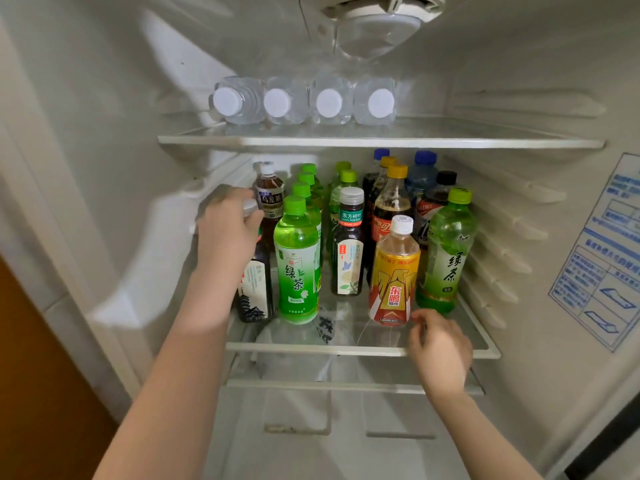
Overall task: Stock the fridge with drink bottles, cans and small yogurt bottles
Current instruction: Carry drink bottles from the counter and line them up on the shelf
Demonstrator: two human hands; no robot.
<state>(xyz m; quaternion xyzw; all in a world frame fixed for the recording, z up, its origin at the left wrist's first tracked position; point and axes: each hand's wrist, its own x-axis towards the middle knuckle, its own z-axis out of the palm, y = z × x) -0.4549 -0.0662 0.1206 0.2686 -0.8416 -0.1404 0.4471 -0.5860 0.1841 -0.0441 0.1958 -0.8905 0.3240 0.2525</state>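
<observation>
Left hand (227, 233) wrapped round dark tea bottle (254, 292) top on fridge shelf (304, 348); right hand (440, 348) loosely curled, empty, just beside yellow bottle (393, 275).

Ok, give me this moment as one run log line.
step: stocking middle shelf | left hand: grips dark tea bottle at neck | right hand: loosely curled beside yellow bottle, holds nothing | top shelf: four water bottles lying
</observation>
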